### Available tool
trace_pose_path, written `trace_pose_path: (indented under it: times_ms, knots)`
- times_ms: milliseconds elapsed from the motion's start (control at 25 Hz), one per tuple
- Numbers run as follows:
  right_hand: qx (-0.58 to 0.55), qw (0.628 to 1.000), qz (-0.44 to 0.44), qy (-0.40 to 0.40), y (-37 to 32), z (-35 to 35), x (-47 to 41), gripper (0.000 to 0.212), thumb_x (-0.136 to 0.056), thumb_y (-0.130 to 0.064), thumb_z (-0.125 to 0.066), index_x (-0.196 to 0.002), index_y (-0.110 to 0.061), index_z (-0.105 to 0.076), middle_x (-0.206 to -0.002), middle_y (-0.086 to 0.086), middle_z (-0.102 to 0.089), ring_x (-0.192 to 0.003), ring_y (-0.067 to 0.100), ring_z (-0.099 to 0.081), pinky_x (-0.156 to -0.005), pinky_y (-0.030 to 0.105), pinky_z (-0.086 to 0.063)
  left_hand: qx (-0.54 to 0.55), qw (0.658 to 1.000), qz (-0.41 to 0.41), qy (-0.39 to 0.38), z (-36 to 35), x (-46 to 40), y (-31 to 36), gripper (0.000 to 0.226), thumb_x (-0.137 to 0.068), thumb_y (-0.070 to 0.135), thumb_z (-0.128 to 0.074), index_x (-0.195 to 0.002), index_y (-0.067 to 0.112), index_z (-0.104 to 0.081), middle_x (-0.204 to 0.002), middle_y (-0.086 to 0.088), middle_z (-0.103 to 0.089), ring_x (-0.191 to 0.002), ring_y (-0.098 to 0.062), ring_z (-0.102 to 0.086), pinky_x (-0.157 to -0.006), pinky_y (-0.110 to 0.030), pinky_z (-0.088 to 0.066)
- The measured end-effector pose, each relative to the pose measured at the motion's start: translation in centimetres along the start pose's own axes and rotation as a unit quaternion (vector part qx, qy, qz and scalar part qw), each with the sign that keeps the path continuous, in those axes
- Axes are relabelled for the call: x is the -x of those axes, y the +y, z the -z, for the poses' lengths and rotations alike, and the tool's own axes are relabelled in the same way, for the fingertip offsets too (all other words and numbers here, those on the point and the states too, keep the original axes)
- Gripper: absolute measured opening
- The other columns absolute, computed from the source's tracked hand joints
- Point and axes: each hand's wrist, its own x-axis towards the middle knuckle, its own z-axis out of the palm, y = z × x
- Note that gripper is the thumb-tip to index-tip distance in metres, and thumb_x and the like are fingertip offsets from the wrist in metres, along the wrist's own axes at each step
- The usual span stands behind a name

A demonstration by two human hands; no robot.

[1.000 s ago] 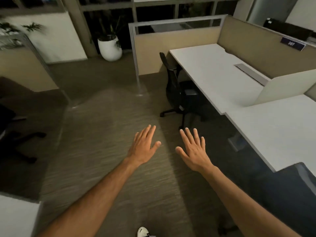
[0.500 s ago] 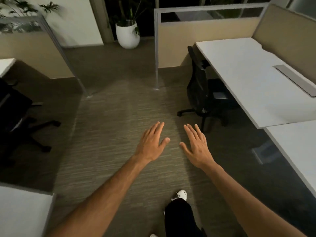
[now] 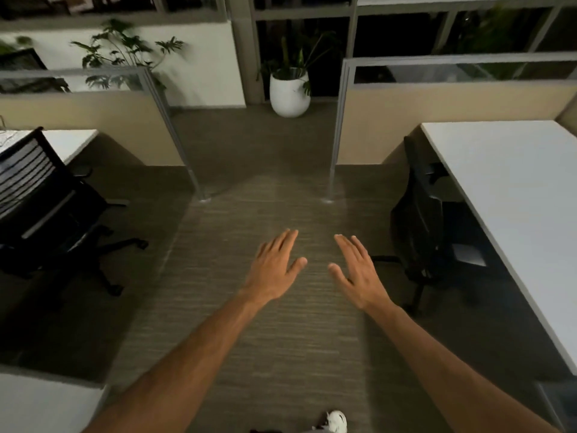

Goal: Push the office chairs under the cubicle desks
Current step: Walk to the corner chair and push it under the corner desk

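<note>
A black office chair [image 3: 420, 214] stands at the right, its seat partly under the white cubicle desk [image 3: 512, 195]. A second black office chair [image 3: 46, 207] with a slatted back stands at the left, out on the floor beside another white desk [image 3: 70, 142]. My left hand [image 3: 274, 267] and my right hand [image 3: 359, 270] are stretched out over the carpeted aisle between the two cubicles, palms down, fingers straight. Both hold nothing and touch neither chair.
Beige cubicle partitions [image 3: 452, 120] with metal posts [image 3: 338, 126] frame the aisle on both sides. A white pot with a plant [image 3: 289, 92] stands at the aisle's far end. A white desk corner [image 3: 43, 404] is at the lower left. My white shoe [image 3: 337, 421] shows at the bottom.
The view has swung left, so the right chair and desk slid to the right edge and the left chair came fully into view. Both hands stay open, held out ahead.
</note>
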Motion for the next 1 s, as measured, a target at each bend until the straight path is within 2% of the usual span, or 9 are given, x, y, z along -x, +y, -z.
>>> trace_pose_path:
  times_ms: [160,320,560,800,1000]
  knots:
    - [-0.013,1.000,0.002,-0.011,1.9,0.7,-6.0,0.077,-0.097,-0.074,-0.022,-0.161,-0.031,-0.012,-0.169,-0.007,-0.014,-0.154,0.006,0.008,-0.127,0.044,-0.007,0.038,0.999,0.021,-0.004,-0.2,-4.9,-0.4,0.070,-0.104,0.057,-0.036,-0.162,0.023,-0.016,-0.169,-0.001,-0.020,-0.154,-0.018,-0.020,-0.123,-0.040,-0.017]
    - [-0.031,0.999,-0.008,-0.010,4.0,0.0,-12.2,0.076,-0.097,-0.071,-0.024,-0.161,-0.029,-0.016,-0.168,-0.004,-0.018,-0.155,0.011,0.002,-0.127,0.046,-0.011,0.070,0.996,0.056,-0.007,-0.7,-11.3,-3.6,0.070,-0.103,0.057,-0.037,-0.162,0.024,-0.017,-0.168,-0.001,-0.023,-0.153,-0.019,-0.023,-0.123,-0.042,-0.021]
    - [-0.011,1.000,-0.022,0.012,7.8,-0.1,-24.3,0.077,-0.097,-0.073,-0.022,-0.161,-0.030,-0.015,-0.168,-0.004,-0.019,-0.155,0.012,0.001,-0.127,0.046,-0.011,0.057,0.997,0.007,-0.045,-1.7,-24.9,-8.2,0.070,-0.104,0.058,-0.035,-0.162,0.024,-0.015,-0.168,-0.002,-0.022,-0.153,-0.018,-0.021,-0.124,-0.044,-0.019]
    - [0.002,0.994,-0.098,0.058,11.5,3.3,-36.1,0.076,-0.097,-0.072,-0.021,-0.161,-0.033,-0.012,-0.169,-0.005,-0.015,-0.153,0.010,0.005,-0.127,0.047,-0.009,0.059,0.991,-0.074,-0.090,-1.3,-41.2,-10.2,0.068,-0.105,0.056,-0.035,-0.162,0.025,-0.015,-0.169,-0.001,-0.019,-0.154,-0.018,-0.019,-0.124,-0.040,-0.018]
    - [0.014,0.986,-0.145,0.082,15.1,5.8,-39.3,0.074,-0.097,-0.072,-0.022,-0.161,-0.036,-0.009,-0.169,-0.008,-0.011,-0.155,0.011,0.006,-0.127,0.050,-0.008,0.078,0.983,-0.114,-0.119,-3.2,-49.6,-9.7,0.068,-0.103,0.059,-0.034,-0.161,0.027,-0.017,-0.169,0.001,-0.019,-0.154,-0.018,-0.018,-0.124,-0.041,-0.017]
